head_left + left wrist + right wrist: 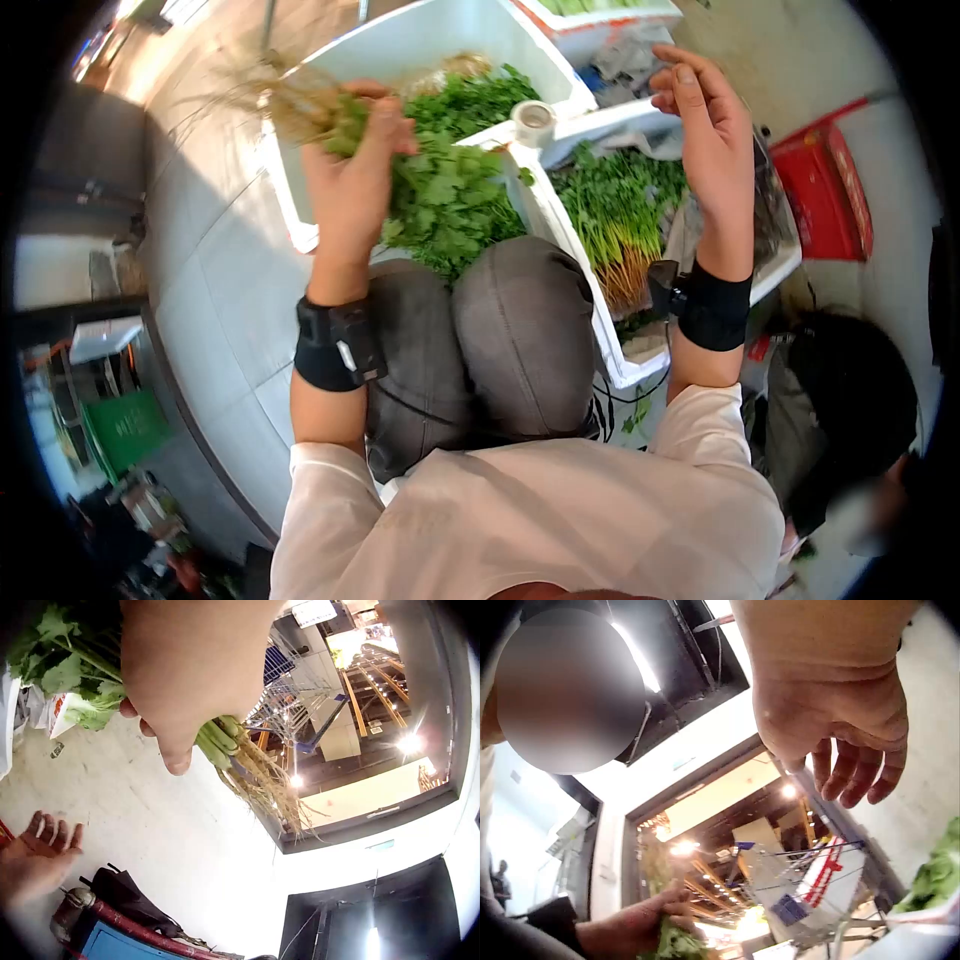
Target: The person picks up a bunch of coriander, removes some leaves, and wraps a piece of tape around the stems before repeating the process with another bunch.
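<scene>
My left hand (350, 185) grips a bunch of coriander (450, 195) round its stems. Its leafy end lies to the right above my knees, and the pale, stringy roots (290, 105) stick out to the left. In the left wrist view the green stems (215, 742) come out below the thumb and end in tangled roots (266, 784). My right hand (715, 140) is raised over the right white foam box (575, 225), fingers loosely bent and holding nothing. More coriander (620, 195) lies in that box, stems towards me. The left foam box (350, 50) also holds coriander (480, 100).
A roll of tape (533, 120) sits where the two boxes meet. Behind them stands another foam box (600, 20) with pale greens. On the right is a red plastic object (820, 190). My knees (530, 330) are close against the boxes.
</scene>
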Motion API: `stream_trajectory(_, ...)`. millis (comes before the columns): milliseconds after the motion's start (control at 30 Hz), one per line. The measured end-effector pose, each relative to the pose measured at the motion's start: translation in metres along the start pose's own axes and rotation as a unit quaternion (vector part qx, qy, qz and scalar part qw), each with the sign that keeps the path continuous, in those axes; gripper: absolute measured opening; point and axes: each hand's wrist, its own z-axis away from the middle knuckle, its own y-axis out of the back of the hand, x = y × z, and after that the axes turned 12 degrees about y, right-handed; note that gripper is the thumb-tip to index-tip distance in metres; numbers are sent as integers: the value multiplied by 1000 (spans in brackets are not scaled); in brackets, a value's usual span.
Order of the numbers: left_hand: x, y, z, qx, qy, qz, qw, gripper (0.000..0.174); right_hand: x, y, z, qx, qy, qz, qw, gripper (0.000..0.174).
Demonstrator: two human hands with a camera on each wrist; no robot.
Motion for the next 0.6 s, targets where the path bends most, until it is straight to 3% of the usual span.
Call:
stream_trajectory(33, 0, -1, -1, -2, -14, 13, 1000, 26, 17, 19, 11, 11, -10, 10, 1000, 31)
stream_trajectory(67, -2, -2, -4, -3, -18, 19, 1000, 31, 32, 36, 24, -22, -77, 84, 993, 34)
stream_trajectory(100, 0, -8, -4, 10, -10, 36, 999, 27, 47, 50, 37, -58, -145, 154, 976, 37)
stream_trajectory(167, -7, -10, -10, 4, 16, 31, 999, 21, 88, 71, 69, -160, -201, 232, 938, 41)
stream_trajectory(300, -15, -18, -18, -25, 37, -9, 999, 18, 143, 45, 129, -317, -311, 232, 865, 39)
stream_trajectory(367, -19, -24, -23, -18, 47, 14, 999, 19, 169, 32, 163, -395, -229, 209, 865, 40)
stream_trajectory(567, -28, -23, -31, 3, 55, -47, 997, 21, 155, 6, 166, -466, -231, 162, 839, 59)
stream_trajectory(600, -30, -23, -32, -2, 61, -47, 997, 19, 161, 8, 174, -486, -155, 184, 840, 55)
